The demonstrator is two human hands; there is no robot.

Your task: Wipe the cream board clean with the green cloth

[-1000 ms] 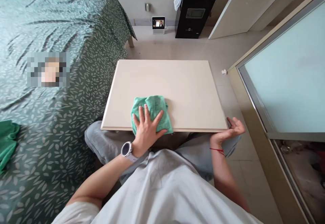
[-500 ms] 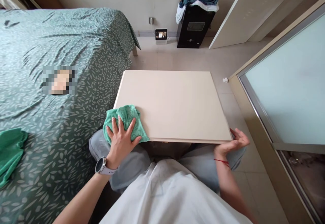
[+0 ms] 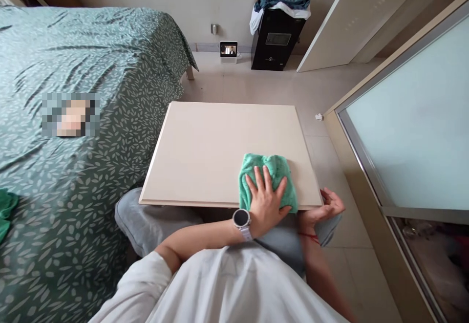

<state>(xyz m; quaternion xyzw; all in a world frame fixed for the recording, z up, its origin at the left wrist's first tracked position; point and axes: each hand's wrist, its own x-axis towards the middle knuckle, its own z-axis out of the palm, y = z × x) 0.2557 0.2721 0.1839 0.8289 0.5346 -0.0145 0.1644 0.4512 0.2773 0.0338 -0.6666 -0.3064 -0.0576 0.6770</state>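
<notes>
A cream-coloured flat board or tabletop (image 3: 220,147) lies level in front of me, above my legs. On its near right part rests a green cloth (image 3: 287,171), rumpled at its far edge. My left hand (image 3: 266,196), with a watch on the wrist, lies flat on the cloth with its fingers spread. My right hand (image 3: 326,206), a red string round its wrist, is at the near right corner of the board, palm turned up and fingers apart. Part of that hand is hidden by the corner.
A bed with a green leaf-patterned cover (image 3: 106,132) stands at the left, another green cloth (image 3: 5,210) on it. Ahead are a small screen (image 3: 228,52) and a black cabinet (image 3: 274,39) topped with jeans. A frosted-glass panel (image 3: 414,118) borders the right.
My left hand has moved with the green cloth from the near left corner of the board to its near right part. My right hand stays at the corner. The view has shifted slightly.
</notes>
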